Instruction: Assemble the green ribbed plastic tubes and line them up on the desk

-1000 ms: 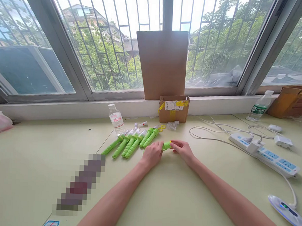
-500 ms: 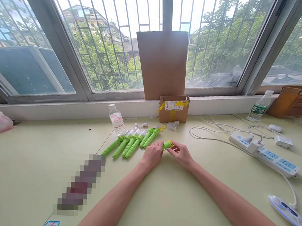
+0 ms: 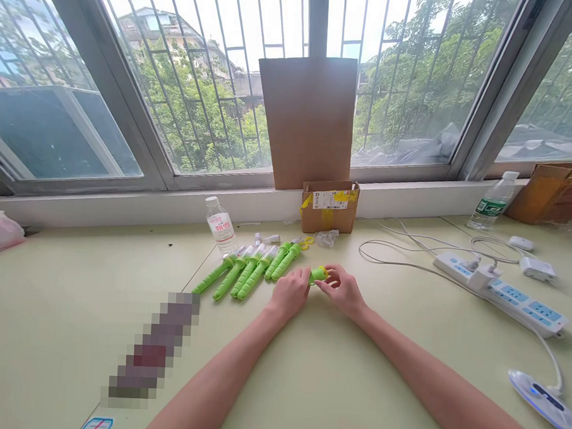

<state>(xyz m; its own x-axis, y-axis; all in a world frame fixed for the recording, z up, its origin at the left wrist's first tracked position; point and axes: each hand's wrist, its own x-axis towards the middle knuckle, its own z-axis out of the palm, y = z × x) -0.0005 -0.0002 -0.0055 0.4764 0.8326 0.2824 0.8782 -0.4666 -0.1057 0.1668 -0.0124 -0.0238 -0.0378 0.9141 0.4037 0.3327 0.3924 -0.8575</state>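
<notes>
A green plastic handle (image 3: 318, 275) with ridges and a yellow ring at its right end is held just above the table. My left hand (image 3: 289, 292) is closed around it and hides most of its length. The thumb and fingertips of my right hand (image 3: 346, 292) pinch the yellow end. To the left of my hands lie several similar green handles (image 3: 252, 281) side by side, most with clear tips pointing away from me. Two yellow rings (image 3: 308, 241) rest behind them, near a small clear plastic piece (image 3: 326, 239).
A water bottle (image 3: 220, 227) stands behind the handles, and a small cardboard box (image 3: 330, 210) is by the windowsill. At right lie a power strip (image 3: 503, 293), cables and a white device (image 3: 546, 403). Another bottle (image 3: 492, 201) stands at the far right. A blurred-out object (image 3: 152, 348) lies at left.
The fingers of my right hand have shifted slightly around the yellow end and are more arched. My left hand stays almost in place, and the handles on the table have not moved.
</notes>
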